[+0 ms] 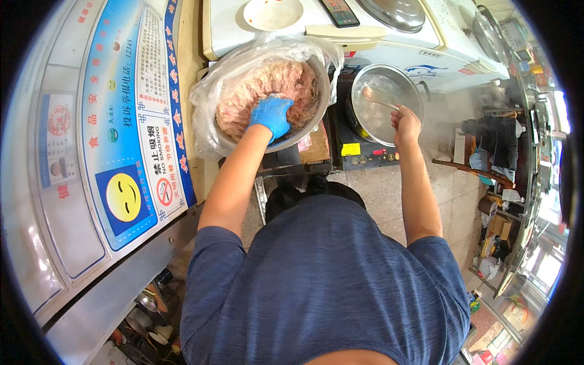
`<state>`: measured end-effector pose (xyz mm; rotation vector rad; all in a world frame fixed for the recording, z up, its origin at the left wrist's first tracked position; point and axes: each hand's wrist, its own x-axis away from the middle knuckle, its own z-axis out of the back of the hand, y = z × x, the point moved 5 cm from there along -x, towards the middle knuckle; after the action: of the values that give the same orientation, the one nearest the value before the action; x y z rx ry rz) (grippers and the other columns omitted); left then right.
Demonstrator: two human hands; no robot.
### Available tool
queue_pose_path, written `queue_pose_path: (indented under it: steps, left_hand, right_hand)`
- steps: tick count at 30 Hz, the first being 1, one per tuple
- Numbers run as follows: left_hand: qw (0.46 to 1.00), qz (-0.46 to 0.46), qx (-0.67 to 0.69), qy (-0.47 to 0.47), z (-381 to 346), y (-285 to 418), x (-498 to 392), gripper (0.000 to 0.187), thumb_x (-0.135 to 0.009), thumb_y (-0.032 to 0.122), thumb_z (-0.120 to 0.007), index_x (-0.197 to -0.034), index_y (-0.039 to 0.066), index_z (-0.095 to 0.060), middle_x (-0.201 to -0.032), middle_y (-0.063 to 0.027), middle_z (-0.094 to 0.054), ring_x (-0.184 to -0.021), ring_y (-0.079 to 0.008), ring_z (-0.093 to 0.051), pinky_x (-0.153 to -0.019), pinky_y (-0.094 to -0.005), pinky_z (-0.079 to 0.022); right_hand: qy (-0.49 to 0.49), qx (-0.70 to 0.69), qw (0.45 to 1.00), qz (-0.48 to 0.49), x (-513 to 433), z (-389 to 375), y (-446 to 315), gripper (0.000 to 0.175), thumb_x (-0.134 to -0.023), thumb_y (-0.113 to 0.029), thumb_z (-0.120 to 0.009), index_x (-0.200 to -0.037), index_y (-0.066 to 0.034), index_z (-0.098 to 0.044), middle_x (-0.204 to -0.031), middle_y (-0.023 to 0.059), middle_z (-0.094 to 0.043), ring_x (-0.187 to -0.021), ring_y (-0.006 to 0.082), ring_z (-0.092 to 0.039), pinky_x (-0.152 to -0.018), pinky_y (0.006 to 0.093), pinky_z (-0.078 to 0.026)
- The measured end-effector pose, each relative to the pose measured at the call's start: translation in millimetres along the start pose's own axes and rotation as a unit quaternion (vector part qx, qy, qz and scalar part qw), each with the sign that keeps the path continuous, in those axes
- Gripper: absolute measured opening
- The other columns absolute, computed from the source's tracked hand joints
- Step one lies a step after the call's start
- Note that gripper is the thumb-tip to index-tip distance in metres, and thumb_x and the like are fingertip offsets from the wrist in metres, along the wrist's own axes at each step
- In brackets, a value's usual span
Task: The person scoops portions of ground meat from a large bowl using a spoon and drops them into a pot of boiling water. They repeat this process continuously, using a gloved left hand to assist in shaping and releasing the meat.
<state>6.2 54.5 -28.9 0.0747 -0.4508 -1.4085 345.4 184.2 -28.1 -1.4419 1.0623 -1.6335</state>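
My left hand (271,115), in a blue disposable glove, rests in a mass of raw minced meat (242,98). Its fingertips are partly hidden there, so their grip is unclear. The meat fills a large round metal basin (323,98) lined with a clear plastic bag (200,114). Bare, my right hand (405,124) grips the handle of a spoon (388,104). A pinkish lump of meat (370,94) sits at the spoon's head, over a metal pot (388,69) of cloudy liquid; whether it touches the liquid is unclear.
The pot stands on an induction cooker (365,159) with a lit display. Behind are a white chest freezer (228,32), a plate (273,13), a phone (340,11) and a metal lid (397,13). A printed board (123,137) lines the left; cluttered shelves (502,214) stand right.
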Motion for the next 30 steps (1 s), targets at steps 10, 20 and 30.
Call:
queue_pose_path:
  steps: [10, 20, 30]
  left_hand:
    - [0.954, 0.039, 0.293, -0.043, -20.8, -28.2, -12.1, 0.034, -0.076, 0.02, -0.07, -0.103, 0.003, -0.059, -0.1, -0.0182, -0.064, -0.097, -0.0293, -0.062, -0.082, -0.0387, -0.049]
    - [0.766, 0.094, 0.633, 0.065, 6.5, -24.4, -1.9, 0.016, -0.076, 0.008, -0.073, -0.074, 0.007, -0.058, -0.074, 0.0009, -0.058, -0.069, -0.0094, -0.054, -0.065, -0.0265, -0.045]
    - [0.781, 0.073, 0.607, 0.124, 20.3, -25.9, 0.8, 0.035, -0.079, 0.02, -0.074, -0.105, 0.001, -0.06, -0.09, -0.0106, -0.061, -0.086, -0.0158, -0.058, -0.077, -0.0308, -0.049]
  right_hand:
    - [0.034, 0.585, 0.791, 0.174, -59.6, 5.2, 59.6, 0.024, -0.086, -0.022, -0.044, -0.095, -0.0104, -0.063, -0.097, 0.0186, -0.065, -0.095, 0.0402, -0.059, -0.081, 0.0487, -0.047]
    - [0.061, 0.597, 0.774, 0.204, -56.3, 32.2, 28.1, 0.025, -0.089, -0.023, -0.046, -0.099, -0.0117, -0.066, -0.099, 0.0179, -0.066, -0.093, 0.0387, -0.061, -0.08, 0.0475, -0.047]
    - [0.025, 0.097, 0.972, 0.213, 46.4, -10.3, -33.1, 0.031, -0.095, -0.02, -0.055, -0.113, 0.0038, -0.062, -0.086, 0.0076, -0.068, -0.071, 0.0099, -0.058, -0.065, 0.0232, -0.046]
